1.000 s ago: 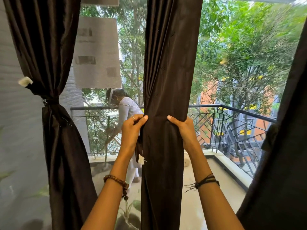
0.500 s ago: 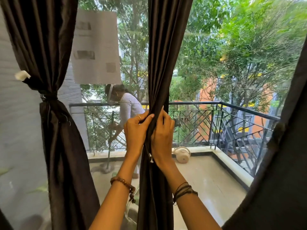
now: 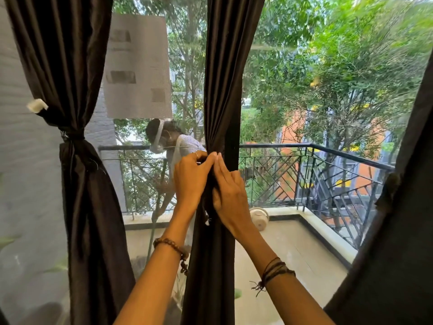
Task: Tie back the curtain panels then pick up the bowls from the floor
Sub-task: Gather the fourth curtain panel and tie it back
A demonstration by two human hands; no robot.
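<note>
You are gathering the middle curtain panel (image 3: 225, 90), which is hanging as a tall vertical column down the centre of the frame, its long axis running straight from top edge to bottom edge. Your left hand (image 3: 191, 181) is pinching the bunched cloth from the left side, fingers curled in at the gather, while your right hand (image 3: 230, 195) is pressing against it from the right with the fingers lying fairly straight along the folds; whether its thumb is hooking the fabric behind is something you cannot tell from here. The two hands are meeting at one point, just left of frame centre, so the cloth is running directly above and below your hold, and neither hand is nearer than the other. A small pale frayed tie end (image 3: 207, 222) is dangling just beneath your hands, touching the fabric; in my judgement the wrap has to go around the gather at that height. At the left of the frame the left curtain panel (image 3: 77, 184) is already cinched by a tie (image 3: 71, 136). A third dark panel (image 3: 403, 207) is filling the right edge. No bowls are showing in this view.
</note>
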